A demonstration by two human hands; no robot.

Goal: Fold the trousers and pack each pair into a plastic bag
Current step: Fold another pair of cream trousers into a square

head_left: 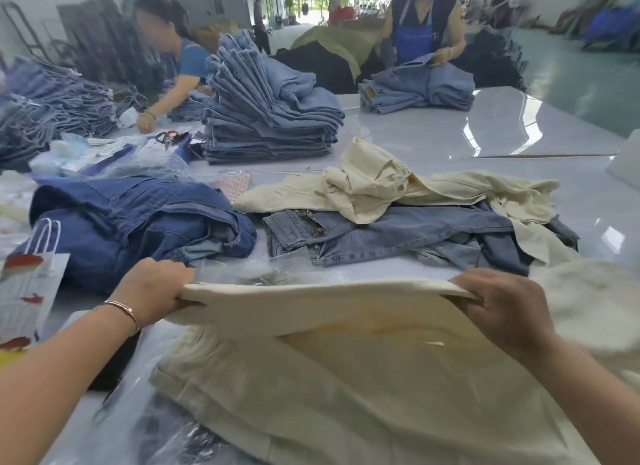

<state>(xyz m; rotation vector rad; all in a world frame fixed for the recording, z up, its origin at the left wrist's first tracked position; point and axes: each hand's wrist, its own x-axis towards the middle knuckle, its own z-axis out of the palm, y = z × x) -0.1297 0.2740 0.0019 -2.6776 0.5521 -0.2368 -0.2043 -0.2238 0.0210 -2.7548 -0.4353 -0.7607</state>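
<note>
- Cream trousers (pixel 346 378): mid-fold; my left hand (pixel 156 291) and right hand (pixel 502 309) pinch the raised fold edge.
- Next, I judge: lay it flat, then bag.

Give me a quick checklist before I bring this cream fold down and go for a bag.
1. Left hand grips the fold edge of the cream trousers: ok.
2. Right hand grips the other end of that edge: ok.
3. Edge level between both hands: ok, roughly straight.
4. Lower layer lying flat on the table: cannot tell, blurred, some wrinkles near the left.
5. Plastic bag within reach: ok, clear plastic lies just beyond the fold; whether it is an open bag, cannot tell.
6. Landing area free of the grey jeans: ok, they lie apart, further back.
</note>
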